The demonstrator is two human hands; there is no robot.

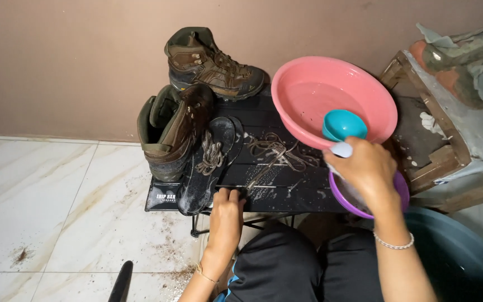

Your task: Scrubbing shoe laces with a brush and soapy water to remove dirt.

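Our right hand (367,168) grips the handle of one teal scoop (342,124), cup held over the pink basin (314,89); our left hand (226,212) rests fingers-down on the near edge of the black folding table (286,193), gripping nothing. We count two brown boots (197,89), two black insoles (205,168), loose laces (275,154), and one purple bowl (401,190) under the right hand.

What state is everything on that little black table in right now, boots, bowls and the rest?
Upright boot: standing, unlaced.
Tipped boot: on its side, unlaced.
Insoles: flat, wet-looking.
Loose laces: tangled on the table.
Pink basin: tilted.
Teal scoop: held by right hand.
Left hand: on the table edge.
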